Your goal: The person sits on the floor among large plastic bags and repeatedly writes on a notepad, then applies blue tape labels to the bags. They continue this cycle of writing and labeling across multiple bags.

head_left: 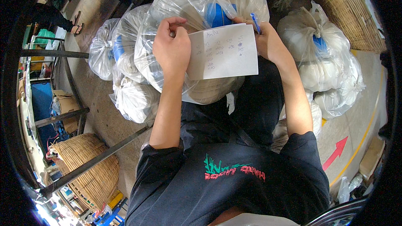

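Observation:
A white sheet of paper (224, 65) with handwritten columns lies in front of me, over a large clear plastic bag. My left hand (172, 48) is at the sheet's left edge, its fingers curled and its grip on the paper partly hidden. At the sheet's upper right corner, my right hand (268, 44) is closed around a blue pen (255, 23), which points up and away. The big bag (167, 6) beneath is tied round bulky, pale, ribbed contents, with a blue patch (220, 14) showing near the top.
More filled plastic bags stand to the left (134, 100) and right (320, 75). Dark metal bars (113, 148) cross the left side beside a woven basket (86, 163). Another basket (356, 12) stands at the far right. A person's sandaled foot (76, 27) shows at far left.

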Demonstrator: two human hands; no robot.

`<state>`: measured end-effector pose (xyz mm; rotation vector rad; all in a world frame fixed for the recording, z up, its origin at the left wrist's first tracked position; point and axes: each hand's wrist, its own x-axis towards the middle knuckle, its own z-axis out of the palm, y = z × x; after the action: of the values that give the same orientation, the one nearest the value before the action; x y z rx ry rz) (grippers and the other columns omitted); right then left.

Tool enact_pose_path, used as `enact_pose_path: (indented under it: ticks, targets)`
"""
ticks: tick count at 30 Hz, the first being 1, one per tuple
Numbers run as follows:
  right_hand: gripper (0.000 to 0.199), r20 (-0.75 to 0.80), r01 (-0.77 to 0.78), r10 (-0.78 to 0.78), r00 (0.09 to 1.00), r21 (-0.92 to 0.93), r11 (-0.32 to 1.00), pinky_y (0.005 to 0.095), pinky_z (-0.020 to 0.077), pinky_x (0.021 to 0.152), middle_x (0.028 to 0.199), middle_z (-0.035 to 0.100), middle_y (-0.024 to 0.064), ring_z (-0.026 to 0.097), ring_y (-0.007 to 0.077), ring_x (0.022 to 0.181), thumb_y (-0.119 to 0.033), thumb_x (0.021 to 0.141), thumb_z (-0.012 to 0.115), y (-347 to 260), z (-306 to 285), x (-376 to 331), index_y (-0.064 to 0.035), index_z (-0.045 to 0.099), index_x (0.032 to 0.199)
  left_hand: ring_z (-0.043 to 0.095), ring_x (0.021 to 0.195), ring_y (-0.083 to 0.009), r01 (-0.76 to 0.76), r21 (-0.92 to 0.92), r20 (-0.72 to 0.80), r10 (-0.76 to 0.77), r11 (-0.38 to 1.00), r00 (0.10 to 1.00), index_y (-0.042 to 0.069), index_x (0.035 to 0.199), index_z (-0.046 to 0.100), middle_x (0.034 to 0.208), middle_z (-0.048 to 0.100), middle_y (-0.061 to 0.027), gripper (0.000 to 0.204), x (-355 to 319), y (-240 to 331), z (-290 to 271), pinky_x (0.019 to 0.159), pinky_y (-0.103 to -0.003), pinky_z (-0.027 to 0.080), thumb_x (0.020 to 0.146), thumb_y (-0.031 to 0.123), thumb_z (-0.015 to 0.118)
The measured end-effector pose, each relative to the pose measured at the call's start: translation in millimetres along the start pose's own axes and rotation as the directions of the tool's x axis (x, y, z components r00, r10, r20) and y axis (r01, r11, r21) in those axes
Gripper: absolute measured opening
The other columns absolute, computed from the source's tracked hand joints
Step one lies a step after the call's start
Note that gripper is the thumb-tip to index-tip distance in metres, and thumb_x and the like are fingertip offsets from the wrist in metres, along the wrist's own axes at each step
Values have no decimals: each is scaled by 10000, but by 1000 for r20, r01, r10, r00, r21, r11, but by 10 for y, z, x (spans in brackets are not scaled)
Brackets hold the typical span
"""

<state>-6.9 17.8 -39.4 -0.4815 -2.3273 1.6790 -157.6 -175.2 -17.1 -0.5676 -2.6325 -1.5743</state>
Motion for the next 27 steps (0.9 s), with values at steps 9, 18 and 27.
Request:
enact_pose_path:
  ticks: [9, 18, 27]
  targets:
    - [325, 38, -41, 38, 999, 82, 996, 294, 554, 809, 1053, 726, 56, 637, 110, 894, -173, 1092, 561, 74, -11, 24, -41, 688, 1360, 684, 766, -221, -40, 23, -29, 40, 999, 999, 119, 1003, 752, 841, 726, -66, 220, -2, -3, 9, 754, -358, 524, 859, 103, 586]
    - [473, -56, -109, 119, 991, 154, 982, 267, 543, 725, 938, 758, 117, 664, 145, 753, 132, 900, 479, 4, 45, 173, 1, 737, 1274, 700, 737, -237, 3, 119, -109, 10, 993, 994, 162, 971, 753, 811, 739, -30, 198, -8, -53, 86, 721, -370, 532, 848, 130, 601]
    - [352, -31, -97, 107, 994, 216, 971, 272, 537, 677, 930, 762, 147, 675, 146, 748, 92, 933, 556, 79, 47, 289, 18, 762, 1210, 706, 733, -269, 20, 173, -131, 3, 985, 991, 167, 946, 746, 787, 738, -30, 179, -2, -83, 107, 710, -392, 535, 841, 136, 604]
